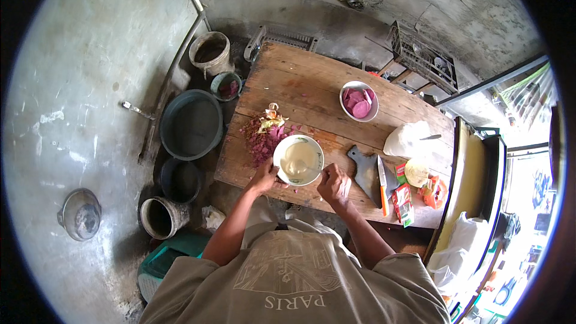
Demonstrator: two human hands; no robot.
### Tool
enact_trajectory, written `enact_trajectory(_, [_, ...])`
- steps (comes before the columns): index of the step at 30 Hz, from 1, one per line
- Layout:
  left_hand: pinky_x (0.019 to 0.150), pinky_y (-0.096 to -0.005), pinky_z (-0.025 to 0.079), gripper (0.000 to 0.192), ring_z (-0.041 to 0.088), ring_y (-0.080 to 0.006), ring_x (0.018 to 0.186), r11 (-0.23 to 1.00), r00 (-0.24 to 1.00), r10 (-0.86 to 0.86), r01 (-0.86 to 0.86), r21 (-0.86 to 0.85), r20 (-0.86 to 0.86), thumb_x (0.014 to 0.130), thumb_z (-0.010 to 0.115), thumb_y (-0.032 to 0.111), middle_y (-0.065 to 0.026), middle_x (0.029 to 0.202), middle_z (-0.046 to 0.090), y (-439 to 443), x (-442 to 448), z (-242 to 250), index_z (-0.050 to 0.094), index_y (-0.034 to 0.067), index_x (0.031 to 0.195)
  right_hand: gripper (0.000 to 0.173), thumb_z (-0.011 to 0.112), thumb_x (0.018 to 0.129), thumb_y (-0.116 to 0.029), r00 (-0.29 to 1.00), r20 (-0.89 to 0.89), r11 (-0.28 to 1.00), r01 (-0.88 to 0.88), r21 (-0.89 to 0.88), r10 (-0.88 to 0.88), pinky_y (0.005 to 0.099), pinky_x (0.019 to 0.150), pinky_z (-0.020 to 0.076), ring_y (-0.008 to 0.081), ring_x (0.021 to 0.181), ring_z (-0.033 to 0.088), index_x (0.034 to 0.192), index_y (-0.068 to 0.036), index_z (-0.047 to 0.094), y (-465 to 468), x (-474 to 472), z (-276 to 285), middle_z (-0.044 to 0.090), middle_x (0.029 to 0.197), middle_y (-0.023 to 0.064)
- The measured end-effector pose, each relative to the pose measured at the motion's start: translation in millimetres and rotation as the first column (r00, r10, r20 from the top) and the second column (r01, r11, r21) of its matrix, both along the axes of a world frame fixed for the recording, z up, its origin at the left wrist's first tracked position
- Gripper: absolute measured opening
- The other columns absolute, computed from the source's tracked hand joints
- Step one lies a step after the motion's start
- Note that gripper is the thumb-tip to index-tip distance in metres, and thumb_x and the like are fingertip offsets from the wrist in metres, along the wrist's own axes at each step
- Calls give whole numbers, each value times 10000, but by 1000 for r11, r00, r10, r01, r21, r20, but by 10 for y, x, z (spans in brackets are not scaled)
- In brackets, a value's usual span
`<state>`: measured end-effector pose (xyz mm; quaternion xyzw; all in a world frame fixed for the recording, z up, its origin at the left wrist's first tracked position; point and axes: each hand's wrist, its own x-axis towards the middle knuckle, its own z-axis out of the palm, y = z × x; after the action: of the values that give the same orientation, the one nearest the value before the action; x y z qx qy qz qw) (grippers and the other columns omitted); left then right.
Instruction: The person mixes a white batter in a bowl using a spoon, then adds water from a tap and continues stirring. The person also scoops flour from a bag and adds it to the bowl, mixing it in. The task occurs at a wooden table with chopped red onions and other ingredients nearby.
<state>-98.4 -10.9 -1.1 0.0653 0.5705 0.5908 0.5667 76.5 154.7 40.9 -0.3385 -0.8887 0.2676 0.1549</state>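
Observation:
A white bowl [299,181] of pale, creamy batter [298,158] is at the near side of the wooden table, slightly tilted. My left hand [266,177] grips its left rim, with the thumb above and the fingers below. At the right rim, my right hand [335,184] is curled around what seems to be a thin utensil reaching into the batter; its handle is mostly hidden by the fingers. Purple peelings [270,141] lie in a heap just beyond the bowl's left side. Farther back stands a white bowl [359,117] holding sliced purple tuber [360,102].
Right of the hands, a knife [383,184] with an orange handle lies on a dark cutting board [366,173]. Near it are seasoning packets [402,202], a white plastic bag [405,137] and an orange bag [434,192]. Basins [191,125] and buckets [164,217] line the left wall.

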Motion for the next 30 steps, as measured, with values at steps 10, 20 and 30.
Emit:
enact_trajectory(10, [664, -357, 651, 294, 702, -297, 825, 999, 1000, 6, -7, -37, -24, 1051, 345, 128, -189, 1189, 556, 66, 126, -48, 347, 40, 1331, 81, 615, 786, -98, 998, 6, 998, -66, 7, 66, 488, 603, 502, 365, 730, 635, 818, -65, 548, 5, 106, -99, 627, 755, 164])
enact_trajectory(20, [754, -439, 629, 388, 678, -347, 924, 1000, 998, -21, 22, -9, 53, 1048, 366, 156, -224, 1236, 518, 272, 215, -29, 296, 45, 1412, 282, 649, 860, -247, 836, -150, 625, 502, 598, -528, 425, 523, 445, 305, 564, 574, 638, -90, 576, 1045, 671, 307, 558, 591, 137])
enact_trajectory(30, [777, -441, 617, 407, 696, -350, 912, 996, 978, 88, -86, -19, 187, 1067, 337, 248, -266, 1053, 643, 76, 385, -67, 285, -23, 1366, 722, 601, 849, -635, 669, -88, 640, 735, 225, -738, 459, 892, 480, 402, 1019, 626, 1160, 16, 615, 3477, 1749, 613, 646, 1090, 273])
